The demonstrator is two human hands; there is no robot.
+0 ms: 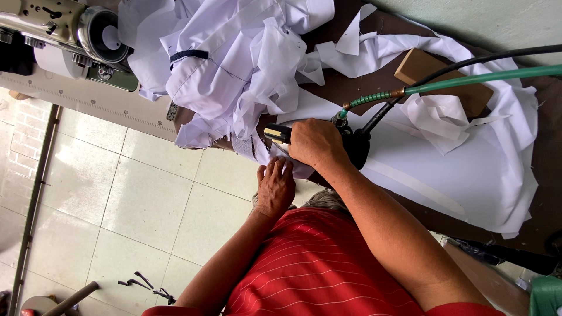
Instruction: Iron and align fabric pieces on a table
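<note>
Steam iron (345,143) is what I'm seeing under the right hand (316,143), which is wrapped tight round the handle from above. It sits on white fabric (410,158) spread over the dark brown table (544,193), close to the table edge nearest the person in the red striped shirt (316,263). One green hose (486,76) and one black cable (468,61) run from the back of the iron toward the far side of the table.

Left hand (275,187) is flat, fingers together and stretched out, pressing the fabric right at that near edge, just beside the iron's nose and nearly touching the right hand. It isn't gripping anything as far as I can tell.

Count-wise: one iron, two hands, one brown wooden block (445,79) lying on the cloth well apart from the hands near the far edge, and one big rumpled heap of white garments (234,64) with a dark trim piled toward the table end by the sewing machine (70,35). I can't separate how many pieces are in that heap. Pale floor tiles (134,199) show past the table edge.
</note>
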